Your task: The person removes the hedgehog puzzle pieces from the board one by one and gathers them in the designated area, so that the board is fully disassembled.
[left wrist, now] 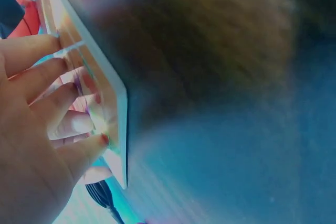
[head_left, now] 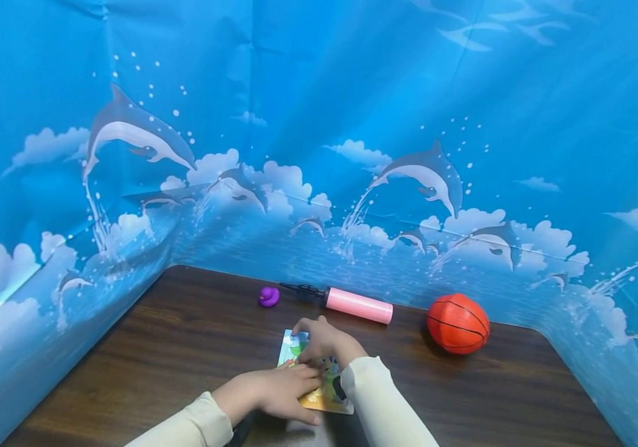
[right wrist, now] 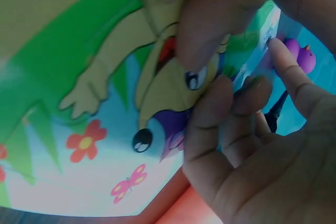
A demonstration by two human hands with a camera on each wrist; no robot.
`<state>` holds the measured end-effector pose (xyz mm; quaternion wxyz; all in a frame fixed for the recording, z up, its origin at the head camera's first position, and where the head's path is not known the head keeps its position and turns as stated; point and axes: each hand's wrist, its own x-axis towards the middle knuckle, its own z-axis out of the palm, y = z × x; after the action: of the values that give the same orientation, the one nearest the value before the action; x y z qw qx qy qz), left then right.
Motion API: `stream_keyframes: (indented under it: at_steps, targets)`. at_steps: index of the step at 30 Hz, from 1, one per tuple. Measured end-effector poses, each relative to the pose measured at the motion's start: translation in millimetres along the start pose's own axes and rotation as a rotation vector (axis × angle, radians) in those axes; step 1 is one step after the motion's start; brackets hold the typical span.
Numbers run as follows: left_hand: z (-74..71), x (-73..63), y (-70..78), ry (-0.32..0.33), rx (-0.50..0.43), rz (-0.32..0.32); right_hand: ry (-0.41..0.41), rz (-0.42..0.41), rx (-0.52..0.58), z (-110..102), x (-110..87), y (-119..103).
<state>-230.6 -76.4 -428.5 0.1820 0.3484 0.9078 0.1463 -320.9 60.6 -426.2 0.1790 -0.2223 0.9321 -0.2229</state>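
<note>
A flat cartoon picture board (head_left: 330, 405), with seam lines like a jigsaw puzzle, lies on the table under both hands. Its printed flowers, butterfly and big-eyed animal fill much of the right wrist view. My left hand (head_left: 274, 390) rests on its lower left part, fingers spread and fairly straight. Over the upper part, my right hand (head_left: 327, 343) touches the board with parted, partly bent fingers. One right finger reaches the far edge of the board in the right wrist view. The two hands nearly meet, their fingers covering the middle of the picture.
A purple rubber duck (head_left: 269, 297) sits beyond the board, beside a pink hand pump (head_left: 359, 305) with a black end. To the right is an orange-red toy basketball (head_left: 458, 324). A blue dolphin-print sheet (head_left: 319, 186) stands around the dark wooden table (head_left: 185, 347).
</note>
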Motion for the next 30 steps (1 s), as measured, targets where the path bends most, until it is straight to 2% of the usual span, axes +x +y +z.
stream_keyframes:
  at_steps: [3,9,16,19,23,27,30]
  targets:
    - [-1.9,1.6,0.3,-0.019,-0.020,-0.008,-0.016,0.012,0.030,-1,-0.2,-1]
    - [-2.3,3.9,-1.1,-0.033,-0.043,-0.006,0.008,0.020,0.071,0,0.9,-2]
    - [-1.6,3.2,-1.3,-0.017,-0.022,-0.012,0.124,-0.051,0.177,3,1.0,0]
    - [-1.3,2.7,-1.4,-0.020,-0.015,-0.019,0.197,-0.027,0.276,6,0.4,5]
    - [-0.1,3.9,-2.1,-0.028,-0.017,-0.020,0.264,0.076,0.494,9,-2.3,17]
    - [0.0,5.6,-2.7,-0.040,-0.032,-0.005,0.283,0.147,0.703,4,-8.9,37]
    - [-1.6,4.7,-3.7,-0.046,-0.045,-0.009,0.293,0.198,0.768,-8,-17.9,59]
